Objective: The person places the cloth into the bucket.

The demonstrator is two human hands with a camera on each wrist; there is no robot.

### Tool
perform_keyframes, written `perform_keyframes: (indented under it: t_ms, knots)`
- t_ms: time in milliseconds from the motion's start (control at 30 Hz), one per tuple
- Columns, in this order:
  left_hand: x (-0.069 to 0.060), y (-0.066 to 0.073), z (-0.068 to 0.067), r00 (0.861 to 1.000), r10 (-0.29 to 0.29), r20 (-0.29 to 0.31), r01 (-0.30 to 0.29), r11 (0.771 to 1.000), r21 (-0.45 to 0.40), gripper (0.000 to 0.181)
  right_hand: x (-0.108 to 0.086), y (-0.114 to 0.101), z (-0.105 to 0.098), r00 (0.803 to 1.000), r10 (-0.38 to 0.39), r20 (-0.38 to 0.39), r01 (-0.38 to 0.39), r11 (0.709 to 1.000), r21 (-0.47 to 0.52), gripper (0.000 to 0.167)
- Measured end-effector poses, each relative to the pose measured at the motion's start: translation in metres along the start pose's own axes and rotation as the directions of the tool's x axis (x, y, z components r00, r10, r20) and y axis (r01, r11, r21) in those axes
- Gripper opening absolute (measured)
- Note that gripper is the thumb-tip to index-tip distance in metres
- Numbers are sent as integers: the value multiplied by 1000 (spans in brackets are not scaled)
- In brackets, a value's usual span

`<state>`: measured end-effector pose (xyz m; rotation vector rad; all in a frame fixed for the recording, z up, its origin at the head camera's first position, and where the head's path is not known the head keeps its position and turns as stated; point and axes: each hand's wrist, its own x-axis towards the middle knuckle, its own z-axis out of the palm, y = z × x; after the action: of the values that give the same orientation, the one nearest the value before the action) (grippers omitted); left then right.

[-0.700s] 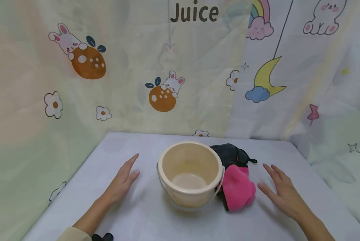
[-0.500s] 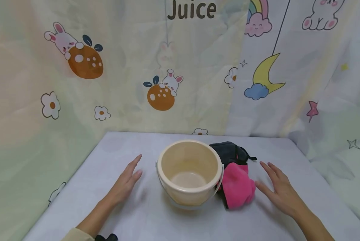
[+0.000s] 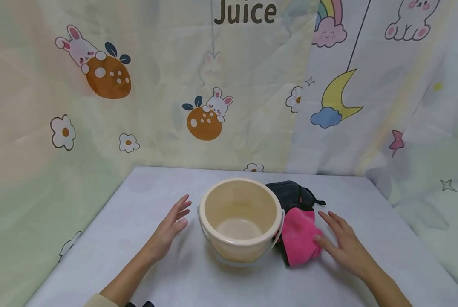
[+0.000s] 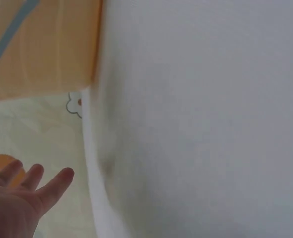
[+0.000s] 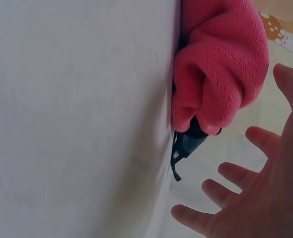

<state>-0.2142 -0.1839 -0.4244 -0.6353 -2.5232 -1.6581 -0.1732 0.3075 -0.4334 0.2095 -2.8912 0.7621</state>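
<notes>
A cream bucket [image 3: 238, 251] stands upright on the white table, its inside bare and its pale handle hanging down. Against its right side lie a pink fleece cloth [image 3: 299, 238] and a black fabric item with a strap [image 3: 290, 194]. My left hand [image 3: 165, 234], fingers spread, is held left of the bucket, apart from it. The right hand [image 3: 347, 247] is beside the pink cloth, its thumb overlapping the cloth's edge in the head view; the right wrist view shows relaxed fingers [image 5: 236, 176] with nothing in them. Whether the thumb touches the cloth I cannot tell.
Printed fabric [image 3: 156, 85] with rabbits, oranges and a moon hangs behind and beside the white table [image 3: 182, 290]. A small black object [image 3: 146, 304] is at the bottom edge of the head view, near the left sleeve [image 3: 100, 301].
Both hands have moved inward, the left one rightward towards the bucket and the right one leftward towards the pink cloth. The bucket and cloths lie as before.
</notes>
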Motion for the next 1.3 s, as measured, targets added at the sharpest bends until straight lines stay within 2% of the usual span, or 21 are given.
perform_keyframes:
  t_ms: [167,300,400,600,900,1033,1167,1300]
  knots:
    - [2,17,0,997,65,29,-62,995,-80,74,1,-9,6,1000,2,20,-2,1000,7,78]
    - [5,27,2,996,51,72,-42,992,-118,80,2,-13,9,1000,7,28,-7,1000,12,76]
    - [8,30,4,995,35,95,-22,991,-133,83,2,-14,10,1000,-4,22,3,1000,18,76]
    - [10,32,7,995,22,93,-7,987,-164,85,3,-16,12,1000,-27,5,27,999,30,76]
    - [17,37,10,993,81,82,-51,948,-313,90,4,-19,17,996,-89,-16,90,990,105,78]
    - [19,39,13,991,96,90,-59,936,-347,85,6,-24,20,996,-85,22,81,988,129,81]
    - [18,39,15,991,88,105,-44,928,-369,80,11,-27,22,993,-58,99,49,994,96,80]
    - [17,39,15,990,91,110,-40,916,-398,81,14,-28,24,990,-45,135,35,997,72,76]
